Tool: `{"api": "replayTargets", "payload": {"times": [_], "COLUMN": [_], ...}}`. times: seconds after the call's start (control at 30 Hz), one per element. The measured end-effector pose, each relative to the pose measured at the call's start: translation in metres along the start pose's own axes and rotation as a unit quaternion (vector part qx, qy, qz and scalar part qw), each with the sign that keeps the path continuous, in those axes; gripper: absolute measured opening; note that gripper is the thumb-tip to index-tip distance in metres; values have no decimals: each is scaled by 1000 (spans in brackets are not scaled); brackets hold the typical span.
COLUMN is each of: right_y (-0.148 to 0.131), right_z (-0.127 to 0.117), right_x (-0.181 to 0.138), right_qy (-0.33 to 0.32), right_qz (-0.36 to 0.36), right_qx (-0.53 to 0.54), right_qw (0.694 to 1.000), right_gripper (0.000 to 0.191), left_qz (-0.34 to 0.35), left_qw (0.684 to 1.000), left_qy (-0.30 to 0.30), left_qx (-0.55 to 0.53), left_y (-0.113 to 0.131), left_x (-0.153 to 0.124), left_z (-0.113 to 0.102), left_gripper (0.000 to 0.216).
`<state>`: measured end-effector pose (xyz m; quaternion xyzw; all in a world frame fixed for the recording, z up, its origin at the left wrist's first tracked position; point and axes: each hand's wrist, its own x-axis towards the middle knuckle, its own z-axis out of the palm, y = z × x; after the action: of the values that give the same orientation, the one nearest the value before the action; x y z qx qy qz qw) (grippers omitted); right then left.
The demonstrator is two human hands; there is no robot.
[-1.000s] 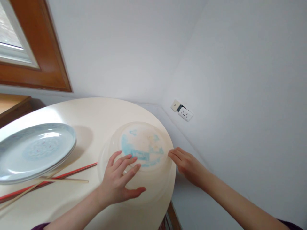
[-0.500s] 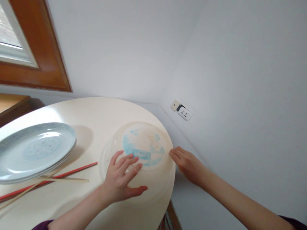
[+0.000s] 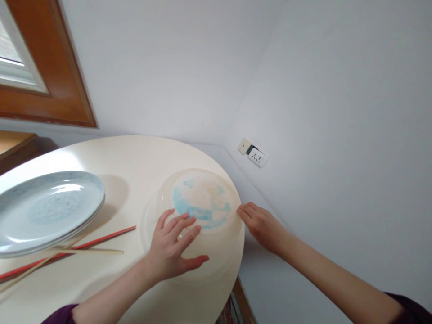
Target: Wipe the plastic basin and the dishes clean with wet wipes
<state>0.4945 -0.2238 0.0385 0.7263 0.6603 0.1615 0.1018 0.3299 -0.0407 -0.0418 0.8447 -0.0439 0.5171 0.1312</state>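
A translucent plastic basin (image 3: 216,245) with faded blue print on its round base lies at the right end of the table. Over its near left part, my left hand (image 3: 173,247) is spread open, fingers apart; whether the fingertips press on the plastic I cannot tell. My right hand (image 3: 258,220) is closed at the basin's right side, its thumb and fingers pinched together on the edge. The tips of those fingers are partly hidden.
Stacked oval plates (image 3: 57,211) stand on the white table (image 3: 135,155) at left. A red chopstick (image 3: 111,236) and pale chopsticks (image 3: 97,252) lie crossed beside them. Walls meet behind the table, with a socket (image 3: 258,158) on the right one. A wooden window frame (image 3: 64,67) is upper left.
The view has shifted slightly, and everything sits a little further left in it. Both hands keep nearly the same places and shapes at the basin.
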Motion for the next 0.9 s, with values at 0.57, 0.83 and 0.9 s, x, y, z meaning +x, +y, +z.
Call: {"api": "replayTargets", "payload": {"times": [0.57, 0.83, 0.9], "right_y": [8, 10, 10], "right_z": [6, 7, 8], "right_x": [-1, -2, -2], "right_qy": [44, 57, 52], "right_qz": [41, 31, 25], "right_qx": [125, 140, 147], "right_qw": [990, 988, 987], "right_gripper": [40, 40, 40], "left_qz": [-3, -2, 0], "left_qw": [1000, 1000, 1000], "left_qy": [6, 10, 11], "left_qx": [4, 1, 1], "left_y": [1, 3, 3], "left_x": [-1, 0, 0], "left_z": [5, 7, 8], "left_gripper": [41, 40, 40]}}
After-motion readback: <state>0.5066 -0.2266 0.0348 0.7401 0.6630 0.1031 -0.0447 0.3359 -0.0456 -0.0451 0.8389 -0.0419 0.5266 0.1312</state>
